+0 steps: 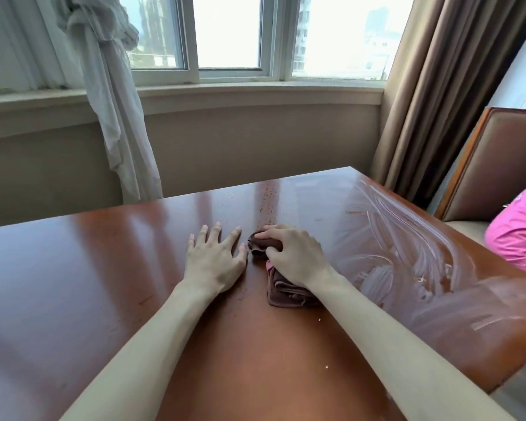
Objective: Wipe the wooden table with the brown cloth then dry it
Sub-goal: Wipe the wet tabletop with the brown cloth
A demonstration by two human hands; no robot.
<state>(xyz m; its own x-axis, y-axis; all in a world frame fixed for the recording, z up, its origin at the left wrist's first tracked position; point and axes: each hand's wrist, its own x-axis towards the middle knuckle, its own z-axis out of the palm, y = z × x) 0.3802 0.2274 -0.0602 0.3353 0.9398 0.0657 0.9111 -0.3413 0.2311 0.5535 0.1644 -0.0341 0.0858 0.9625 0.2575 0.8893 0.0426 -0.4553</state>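
So the right hand (292,253) is curled over the brown cloth (283,287), fingers bunched on its front end and the palm pressing the rest down onto the surface (73,268), roughly mid-width and toward the far edge. The cloth is folded into a thick wad, and a bit of pink peeks out under the palm, can't tell what that is. The left hand (214,259) is flat just beside it, fingers spread and holding nothing, thumb tip nearly touching the cloth.

Wet streaks (407,244) cover the right side up to the far right corner, so my guess is that half is wiped and the left half isn't yet. There's a line of specks (268,205) running toward the far edge right ahead of the cloth.

What could go wrong: the wad is small, so strokes could leave gaps, and those specks plus a couple of crumbs (319,319) near the right forearm could just get smeared around or pushed off the edge. The planted left hand also sits right in the path of a leftward stroke.

Around it: a chair (483,165) by the right edge, something pink (516,235) on it overlapping the surface's right edge, curtains (438,86) and a window (228,34) beyond.
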